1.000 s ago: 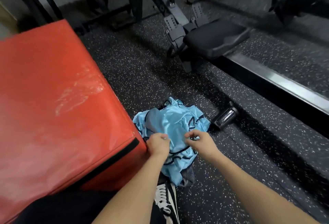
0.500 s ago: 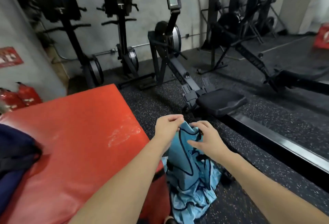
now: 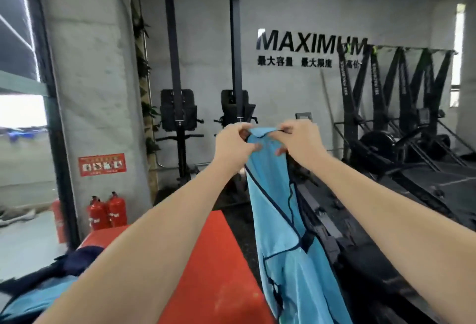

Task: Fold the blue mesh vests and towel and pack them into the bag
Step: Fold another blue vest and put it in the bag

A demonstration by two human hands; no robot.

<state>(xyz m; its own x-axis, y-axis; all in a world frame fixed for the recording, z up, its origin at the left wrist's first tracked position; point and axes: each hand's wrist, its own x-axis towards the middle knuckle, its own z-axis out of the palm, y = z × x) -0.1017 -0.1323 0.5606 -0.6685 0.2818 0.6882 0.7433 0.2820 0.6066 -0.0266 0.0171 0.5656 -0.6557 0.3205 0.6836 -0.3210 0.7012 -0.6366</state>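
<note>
A light blue mesh vest (image 3: 278, 223) with dark trim hangs in front of me at chest height, its length trailing down to the lower right. My left hand (image 3: 233, 143) pinches its top edge on the left, and my right hand (image 3: 300, 140) pinches the same edge on the right, the two close together. At the bottom left, dark navy fabric (image 3: 74, 261) and more light blue cloth (image 3: 33, 300) lie on the red padded box (image 3: 219, 259). I cannot tell whether the navy fabric is the bag.
Two red fire extinguishers (image 3: 108, 211) stand by the concrete pillar (image 3: 98, 91) on the left. Black rowing machines (image 3: 386, 169) and upright ski machines (image 3: 179, 117) line the wall and fill the floor on the right.
Both hands have lifted the vest from the floor beside the red box up to chest height. My view has tilted upward from the floor to the wall.
</note>
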